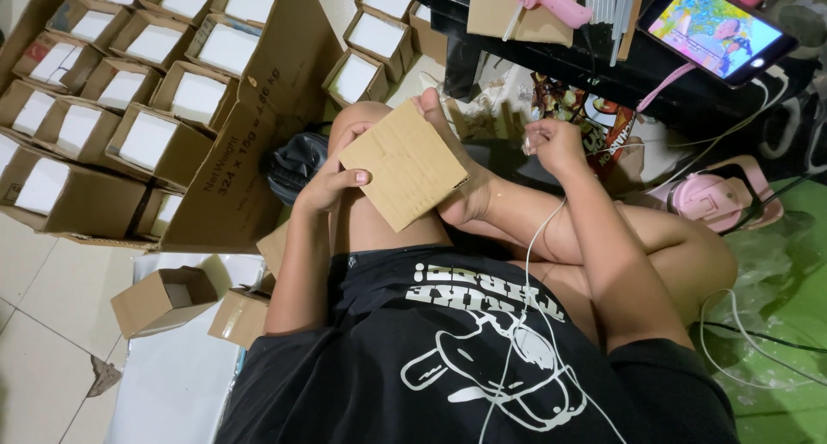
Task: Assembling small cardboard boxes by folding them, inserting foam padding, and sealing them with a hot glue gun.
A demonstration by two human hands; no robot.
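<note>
Left hand grips a flat cardboard piece, fingers mostly hidden behind it. Right of the cardboard, right hand is curled closed; its contents unclear.

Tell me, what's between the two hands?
In the head view, a bare foot lies between the left hand, which holds a flat cardboard piece, and the right hand.
</note>
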